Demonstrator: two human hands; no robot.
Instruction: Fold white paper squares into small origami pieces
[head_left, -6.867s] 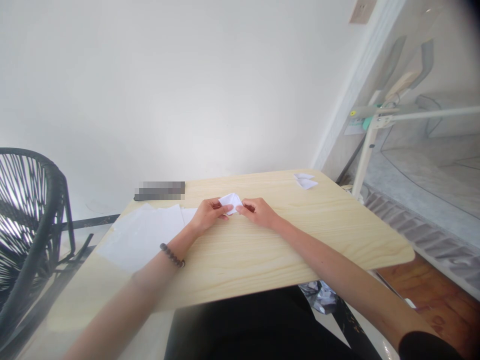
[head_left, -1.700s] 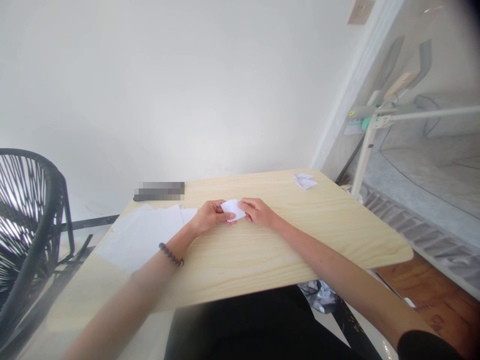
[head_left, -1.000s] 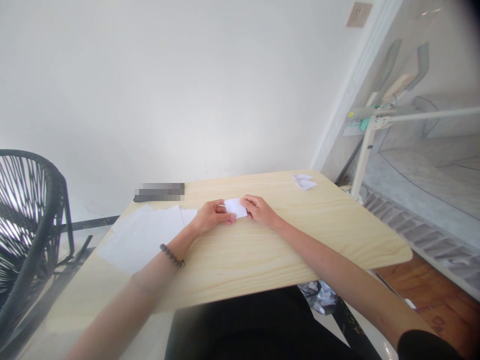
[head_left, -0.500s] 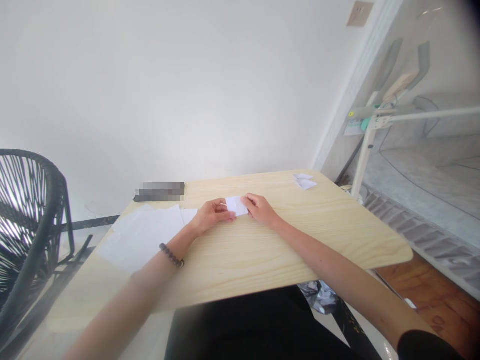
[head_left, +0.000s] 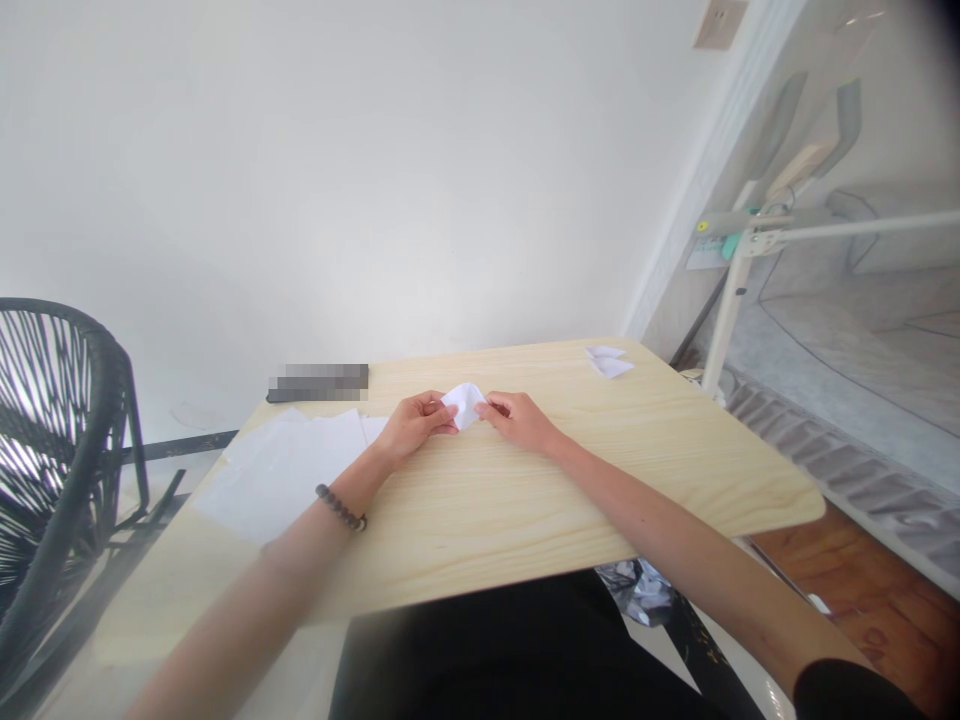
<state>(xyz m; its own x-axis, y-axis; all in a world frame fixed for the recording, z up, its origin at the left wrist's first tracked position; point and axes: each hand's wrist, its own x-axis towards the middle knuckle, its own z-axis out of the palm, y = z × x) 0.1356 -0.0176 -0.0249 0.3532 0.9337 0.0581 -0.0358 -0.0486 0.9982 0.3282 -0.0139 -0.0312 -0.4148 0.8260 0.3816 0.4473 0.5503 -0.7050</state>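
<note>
- The left forearm [head_left: 289,560] slants in from the lower left, with a dark beaded bracelet [head_left: 341,507] around the wrist; the right forearm [head_left: 660,520] comes in from the lower right, bare up to a black sleeve [head_left: 859,690].
- The left hand [head_left: 412,425] is turned inward over the table [head_left: 600,490], its thumb on the near face of a small folded white paper [head_left: 464,403] and its other fingers bent beside and behind it.
- The right hand [head_left: 519,420] faces it from the other side, thumb and forefinger pinching the paper's right corner, the remaining fingers curled in.
- The two hands are near each other but apart, joined only by the paper, which both are clamped on.
- The paper sits between the fingertips, roughly diamond-shaped, with one corner pointing away from the person, toward the wall [head_left: 465,200]. Its folds are too small to make out, and whether its lower edge touches the tabletop cannot be told.
- White sheets [head_left: 289,465] lie flat and overlapping to the left, partly behind the left forearm.
- Two folded white pieces [head_left: 611,366] lie near the table's far right corner, well apart from the right hand.
- A dark pixelated object [head_left: 319,383] lies at the far left edge.
</note>
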